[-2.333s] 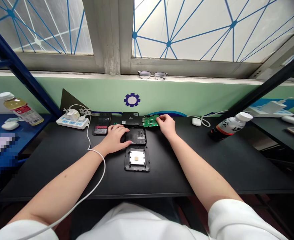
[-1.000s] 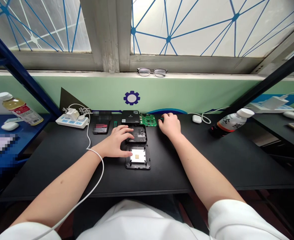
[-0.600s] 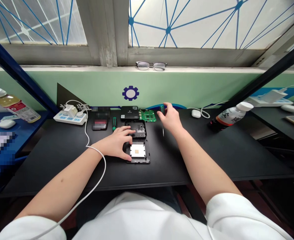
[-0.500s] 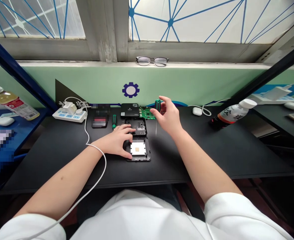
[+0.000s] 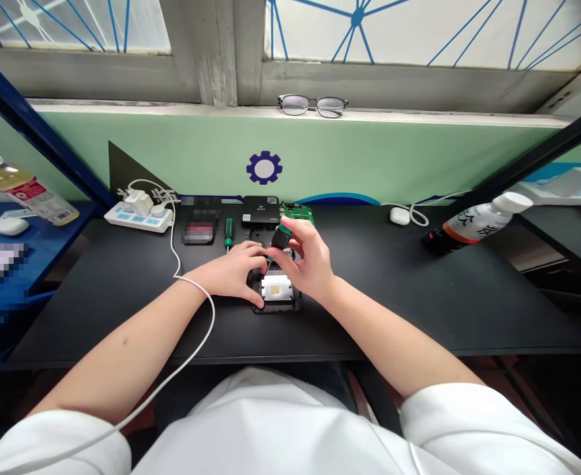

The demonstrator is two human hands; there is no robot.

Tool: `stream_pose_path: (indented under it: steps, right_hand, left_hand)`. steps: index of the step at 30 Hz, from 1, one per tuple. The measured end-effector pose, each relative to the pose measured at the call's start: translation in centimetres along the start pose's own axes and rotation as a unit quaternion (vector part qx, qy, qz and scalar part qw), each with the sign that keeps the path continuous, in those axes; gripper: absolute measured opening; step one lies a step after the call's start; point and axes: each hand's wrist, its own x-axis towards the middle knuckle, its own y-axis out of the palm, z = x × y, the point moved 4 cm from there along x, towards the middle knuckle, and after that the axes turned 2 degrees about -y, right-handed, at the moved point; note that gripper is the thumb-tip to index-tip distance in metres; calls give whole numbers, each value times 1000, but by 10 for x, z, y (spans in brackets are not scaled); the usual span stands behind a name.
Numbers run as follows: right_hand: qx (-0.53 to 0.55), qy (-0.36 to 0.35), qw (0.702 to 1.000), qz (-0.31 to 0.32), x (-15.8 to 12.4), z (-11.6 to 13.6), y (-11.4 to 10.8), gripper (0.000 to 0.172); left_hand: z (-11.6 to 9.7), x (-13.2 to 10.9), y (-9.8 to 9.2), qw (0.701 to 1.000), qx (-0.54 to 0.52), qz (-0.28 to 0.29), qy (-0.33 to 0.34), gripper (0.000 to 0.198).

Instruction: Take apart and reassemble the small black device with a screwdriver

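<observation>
My right hand (image 5: 307, 260) is closed around the green-and-black handle of a screwdriver (image 5: 281, 236). The tool leans, its shaft pointing down at the upper part of a black casing (image 5: 294, 306) with a silver metal plate (image 5: 277, 288) in it. Thumb low and fingers high, my left hand (image 5: 238, 272) grips that casing by its left side. Just behind is another black casing half (image 5: 259, 233), partly covered by my hands. Whether the screwdriver tip touches a screw is too small to tell.
A second screwdriver (image 5: 229, 232) lies left of a flat black box (image 5: 260, 211) and a green circuit board (image 5: 300, 212). Further left stands a power strip (image 5: 139, 218); its white cable (image 5: 206, 336) crosses my left arm. At right are an earbud case (image 5: 399, 216) and a tilted bottle (image 5: 478, 224).
My right hand has brought the screwdriver down and left, from above the circuit board to the casing. My left hand stays at the casing's left side. The view has shifted slightly.
</observation>
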Motion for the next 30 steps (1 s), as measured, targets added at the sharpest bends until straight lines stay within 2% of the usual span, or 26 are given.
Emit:
stream_pose_path:
  steps: [5, 19, 25, 27, 30]
  right_hand:
    - [-32, -52, 998, 2, 0, 4, 3, 59]
    - [-56, -86, 995, 2, 2, 10, 5, 67]
    - [-49, -71, 996, 0, 0, 6, 4, 64]
    - [-54, -64, 996, 10, -1, 5, 5, 62]
    - [-53, -66, 996, 22, -1, 4, 6, 60]
  left_hand:
    - [1, 1, 0, 1000, -8, 9, -6, 58]
    - [2, 0, 3, 1000, -17, -6, 7, 62]
    - [1, 1, 2, 1000, -16, -6, 6, 60]
    - [1, 2, 2, 1000, -26, -9, 0, 66]
    - [2, 3, 2, 999, -26, -22, 10, 86]
